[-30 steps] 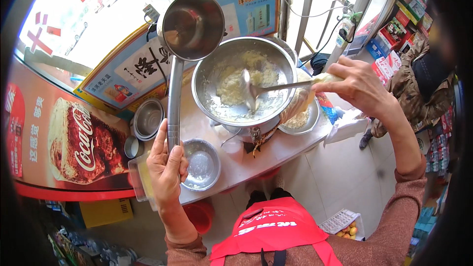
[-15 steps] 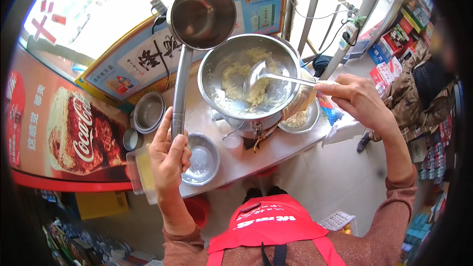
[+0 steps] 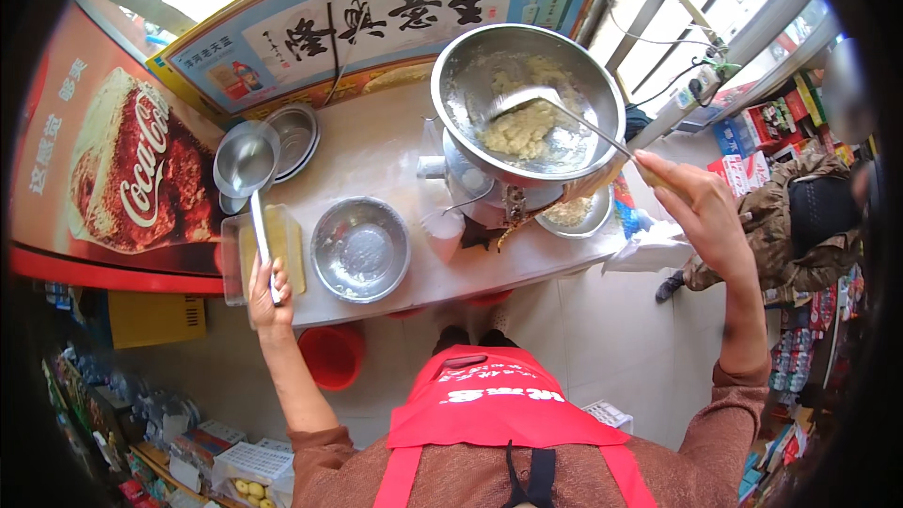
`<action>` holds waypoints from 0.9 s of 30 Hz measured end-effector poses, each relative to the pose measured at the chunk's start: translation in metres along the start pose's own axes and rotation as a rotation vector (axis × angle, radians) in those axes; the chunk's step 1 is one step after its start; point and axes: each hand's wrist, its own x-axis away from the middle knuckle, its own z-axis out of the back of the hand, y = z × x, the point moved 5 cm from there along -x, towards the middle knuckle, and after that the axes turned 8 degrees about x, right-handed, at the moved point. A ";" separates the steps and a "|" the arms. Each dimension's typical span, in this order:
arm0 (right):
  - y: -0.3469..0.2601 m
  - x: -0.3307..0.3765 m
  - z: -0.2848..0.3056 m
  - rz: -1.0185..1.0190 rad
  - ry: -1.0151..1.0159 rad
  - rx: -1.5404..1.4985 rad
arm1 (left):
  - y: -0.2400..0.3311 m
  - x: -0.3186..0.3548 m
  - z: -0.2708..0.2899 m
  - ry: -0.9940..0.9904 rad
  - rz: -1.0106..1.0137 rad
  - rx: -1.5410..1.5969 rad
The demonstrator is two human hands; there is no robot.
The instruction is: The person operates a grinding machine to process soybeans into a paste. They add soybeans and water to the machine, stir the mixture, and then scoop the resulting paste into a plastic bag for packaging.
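Left hand (image 3: 271, 296): fingers closed around the handle of a long-handled metal dipper (image 3: 246, 158), at the left end of the white table (image 3: 376, 122).
Dipper cup: ahead of the left hand, overlapping the stacked bowls (image 3: 301, 136) in view; whether it touches them cannot be told.
Right hand (image 3: 698, 212): gripping the handle end of a metal spoon (image 3: 597, 127), outside the mixing bowl (image 3: 467, 75), to its lower right.
Spoon: slants up and leftward from the right hand across the bowl's right side; its head, blurred, is at the mixture (image 3: 525, 134).
Mixing bowl: large and silvery, on a metal base (image 3: 461, 169), ahead and left of the right hand, well apart from the left.
Mixture: pale yellow, lumpy, gathered inside the mixing bowl, with smears on the wall.
Between the hands: a round basin (image 3: 395, 266) with whitish residue, nearer the left hand.
Near the right hand: a smaller bowl (image 3: 599, 212) of pale crumbs, partly hidden.
Under the dipper's handle: a clear container (image 3: 229, 268), yellow inside.
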 end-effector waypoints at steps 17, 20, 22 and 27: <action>-0.020 0.003 -0.029 -0.105 0.276 0.152 | -0.078 -0.034 0.293 0.787 0.334 -0.396; -0.021 0.005 -0.041 -0.221 0.237 0.155 | -0.073 -0.038 0.275 0.816 0.196 -1.119; -0.028 0.015 -0.049 -0.244 0.167 0.096 | -0.070 -0.033 0.247 0.871 -0.071 -1.532; -0.033 0.030 -0.043 -0.176 0.137 -0.079 | -0.091 -0.013 0.184 0.753 -0.579 -1.624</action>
